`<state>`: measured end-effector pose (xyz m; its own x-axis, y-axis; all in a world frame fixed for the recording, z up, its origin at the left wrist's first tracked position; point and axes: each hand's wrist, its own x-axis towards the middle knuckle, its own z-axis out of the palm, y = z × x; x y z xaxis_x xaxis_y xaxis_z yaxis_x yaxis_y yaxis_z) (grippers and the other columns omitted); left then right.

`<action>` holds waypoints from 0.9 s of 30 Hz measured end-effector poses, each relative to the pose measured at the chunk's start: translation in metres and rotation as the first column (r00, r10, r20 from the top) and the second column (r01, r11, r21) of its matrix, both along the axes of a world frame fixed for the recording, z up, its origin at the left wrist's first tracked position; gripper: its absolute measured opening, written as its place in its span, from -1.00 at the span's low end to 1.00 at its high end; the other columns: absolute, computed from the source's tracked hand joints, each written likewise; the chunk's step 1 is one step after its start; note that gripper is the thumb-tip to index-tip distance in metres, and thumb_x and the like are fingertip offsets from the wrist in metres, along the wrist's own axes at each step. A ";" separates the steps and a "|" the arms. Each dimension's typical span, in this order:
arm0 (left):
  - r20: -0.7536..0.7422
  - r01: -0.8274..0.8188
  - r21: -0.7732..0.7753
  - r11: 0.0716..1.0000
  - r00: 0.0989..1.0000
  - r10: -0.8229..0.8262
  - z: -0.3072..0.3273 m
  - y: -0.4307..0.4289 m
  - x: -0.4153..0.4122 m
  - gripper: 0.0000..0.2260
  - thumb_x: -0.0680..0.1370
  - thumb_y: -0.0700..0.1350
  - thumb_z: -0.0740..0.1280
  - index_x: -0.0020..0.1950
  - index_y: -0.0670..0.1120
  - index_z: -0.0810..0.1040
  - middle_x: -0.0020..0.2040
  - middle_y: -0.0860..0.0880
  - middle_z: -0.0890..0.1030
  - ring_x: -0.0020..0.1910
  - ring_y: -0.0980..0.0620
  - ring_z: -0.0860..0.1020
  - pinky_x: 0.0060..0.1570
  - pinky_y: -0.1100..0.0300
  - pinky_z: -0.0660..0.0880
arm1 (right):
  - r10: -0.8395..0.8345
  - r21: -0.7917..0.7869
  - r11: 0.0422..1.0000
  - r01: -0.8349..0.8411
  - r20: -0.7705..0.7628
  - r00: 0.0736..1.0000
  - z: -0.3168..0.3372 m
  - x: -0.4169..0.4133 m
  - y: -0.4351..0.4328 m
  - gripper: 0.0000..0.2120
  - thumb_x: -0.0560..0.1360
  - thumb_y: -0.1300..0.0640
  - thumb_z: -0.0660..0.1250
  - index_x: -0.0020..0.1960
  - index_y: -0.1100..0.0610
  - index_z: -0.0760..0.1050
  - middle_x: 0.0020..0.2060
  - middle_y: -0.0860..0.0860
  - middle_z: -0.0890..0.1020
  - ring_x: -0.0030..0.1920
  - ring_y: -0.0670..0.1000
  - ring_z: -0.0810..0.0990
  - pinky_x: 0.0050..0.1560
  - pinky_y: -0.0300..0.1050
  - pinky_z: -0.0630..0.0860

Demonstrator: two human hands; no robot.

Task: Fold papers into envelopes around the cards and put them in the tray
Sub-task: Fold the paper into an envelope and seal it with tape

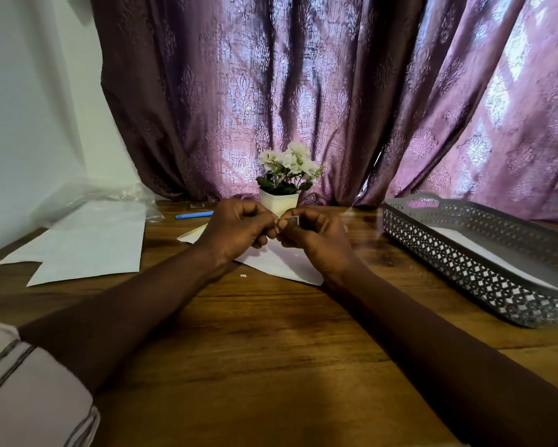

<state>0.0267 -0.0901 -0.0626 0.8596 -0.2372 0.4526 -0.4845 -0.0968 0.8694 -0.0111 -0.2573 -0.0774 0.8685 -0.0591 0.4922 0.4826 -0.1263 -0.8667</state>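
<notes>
Nearest the camera, both forearms reach out across the wooden worktop, a pale sleeve showing at the left edge. Just short of the flower pot, the left hand and right hand meet, fingers curled shut, together pinching a small piece with a toothed edge; whether it is a stamp or a sticker I cannot tell. Directly under the hands, on the near side of the pot, lies the folded paper, one corner pointing toward the camera. Left of the pot sit the spare sheets, a blue pen and clear plastic wrapping. Right of the pot stands the grey tray, with something white lying in it. Behind everything hangs a purple curtain.

The work looks to be at the sealing stage. Next, I judge, the small piece must be freed and pressed onto the flap, then the envelope carried right to the tray.
</notes>
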 end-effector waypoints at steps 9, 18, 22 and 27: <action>-0.265 0.110 -0.179 0.978 0.951 -0.156 -0.001 0.003 0.007 -0.88 0.59 -0.21 0.41 0.03 -0.21 0.71 -0.25 -0.09 0.69 -0.39 0.09 0.55 -0.33 0.20 0.55 | 0.023 0.177 0.984 -0.011 -0.063 0.998 -0.001 0.001 0.001 -0.94 0.55 0.31 0.42 0.01 0.29 0.64 -0.18 0.21 0.69 -0.24 0.03 0.65 -0.10 -0.08 0.63; -0.228 0.075 0.017 0.997 0.971 -0.069 -0.007 0.009 0.014 -0.93 0.58 -0.21 0.44 -0.04 -0.14 0.73 -0.18 -0.17 0.72 -0.35 0.04 0.61 -0.28 0.16 0.60 | -0.308 0.213 0.922 0.323 -0.099 0.946 0.024 0.003 -0.047 -0.90 0.57 0.26 0.42 0.06 0.27 0.62 -0.21 0.12 0.69 -0.29 -0.02 0.68 -0.32 -0.13 0.63; -0.154 0.123 0.046 0.991 0.981 -0.115 -0.006 -0.001 0.007 -0.89 0.57 -0.22 0.44 0.04 -0.22 0.71 -0.11 -0.23 0.73 -0.34 0.06 0.63 -0.24 0.15 0.61 | -0.593 -0.033 0.805 0.592 -0.059 0.803 0.016 0.016 -0.098 -0.79 0.51 0.19 0.47 0.13 0.15 0.60 -0.04 0.07 0.70 -0.05 0.06 0.70 0.06 0.12 0.66; -0.008 0.124 0.153 0.980 0.992 -0.124 -0.006 -0.030 0.005 -0.91 0.57 -0.22 0.46 0.03 -0.18 0.73 -0.15 -0.16 0.74 -0.33 0.09 0.65 -0.24 0.21 0.63 | -0.442 -0.361 0.857 0.367 -0.150 0.884 -0.002 0.016 -0.098 -0.36 0.35 0.16 0.62 0.30 -0.04 0.36 0.06 0.00 0.58 0.03 0.03 0.64 -0.05 -0.01 0.67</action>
